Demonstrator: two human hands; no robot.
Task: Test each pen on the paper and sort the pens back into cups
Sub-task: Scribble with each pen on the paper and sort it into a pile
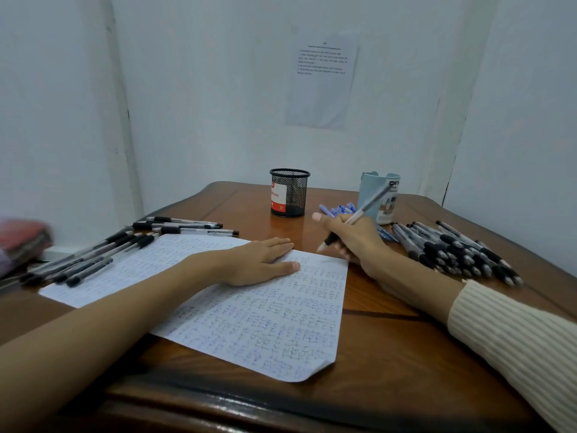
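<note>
A cream knit sleeve (pixel 515 339) with fine lengthwise ribs covers the right arm at the near right, its cuff ending partway along the forearm. The left forearm (pixel 93 323), left hand (pixel 259 260) and right hand (pixel 352 239) are bare.

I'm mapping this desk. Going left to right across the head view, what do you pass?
Red pouch → row of black pens → black mesh cup → blue cup → pile of pens.

Print on wall sheet (pixel 323 62) unreadably small; red object (pixel 23 239) off the surface's (pixel 390 339) left edge blurred and cropped; blue pens (pixel 340 209) partly hidden behind right grip (pixel 352 242)
</note>
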